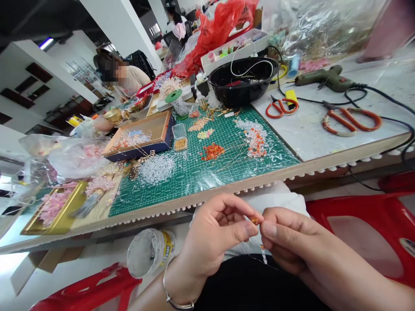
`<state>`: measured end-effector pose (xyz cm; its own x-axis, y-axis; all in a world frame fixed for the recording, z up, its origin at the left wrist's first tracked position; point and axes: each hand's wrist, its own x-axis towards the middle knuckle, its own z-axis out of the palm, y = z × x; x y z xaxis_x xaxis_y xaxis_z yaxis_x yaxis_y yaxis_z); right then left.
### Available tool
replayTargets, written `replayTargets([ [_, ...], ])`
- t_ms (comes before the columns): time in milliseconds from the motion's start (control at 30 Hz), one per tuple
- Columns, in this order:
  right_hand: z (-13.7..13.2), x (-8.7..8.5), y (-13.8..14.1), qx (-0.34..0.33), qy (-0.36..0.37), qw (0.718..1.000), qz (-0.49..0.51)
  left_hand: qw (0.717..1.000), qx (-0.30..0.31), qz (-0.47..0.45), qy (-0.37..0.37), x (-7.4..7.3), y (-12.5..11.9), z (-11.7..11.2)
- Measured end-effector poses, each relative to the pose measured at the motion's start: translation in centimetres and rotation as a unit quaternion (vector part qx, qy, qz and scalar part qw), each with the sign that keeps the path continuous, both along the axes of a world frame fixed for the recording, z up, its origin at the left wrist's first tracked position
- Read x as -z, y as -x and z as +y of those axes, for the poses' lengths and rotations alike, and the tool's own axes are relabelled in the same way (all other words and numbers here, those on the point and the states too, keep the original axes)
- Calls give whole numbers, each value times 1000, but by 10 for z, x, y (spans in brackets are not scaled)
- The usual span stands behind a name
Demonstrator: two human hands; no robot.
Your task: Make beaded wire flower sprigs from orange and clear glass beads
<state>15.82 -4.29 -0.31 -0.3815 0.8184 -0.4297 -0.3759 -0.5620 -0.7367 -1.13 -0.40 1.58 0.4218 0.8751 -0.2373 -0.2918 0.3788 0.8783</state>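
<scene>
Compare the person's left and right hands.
The left hand wears a silver bangle at the wrist, while the right hand shows none. The left comes in from the lower left, the right from the lower right. Both pinch the same small orange beaded piece between their fingers.

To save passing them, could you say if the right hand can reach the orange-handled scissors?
Probably not: the right hand pinches an orange piece; the scissors lie far across the bench, unblocked.

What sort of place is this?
Likely a beaded-craft workshop: a green cutting mat strewn with clear beads and orange beads, a hot glue gun, and a co-worker along the same bench.
</scene>
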Motion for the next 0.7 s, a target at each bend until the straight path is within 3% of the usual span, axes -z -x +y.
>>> replayTargets([
  [267, 7, 7, 0, -22, -18, 999, -42, 977, 77, 142, -137, -12, 14, 10],
  [467, 9, 13, 1, -46, -41, 998, -11, 933, 88, 263, -231, -23, 21, 15],
  [700, 21, 16, 3, -87, -51, 995, 10, 927, 127, 265, -233, -20, 28, 29],
])
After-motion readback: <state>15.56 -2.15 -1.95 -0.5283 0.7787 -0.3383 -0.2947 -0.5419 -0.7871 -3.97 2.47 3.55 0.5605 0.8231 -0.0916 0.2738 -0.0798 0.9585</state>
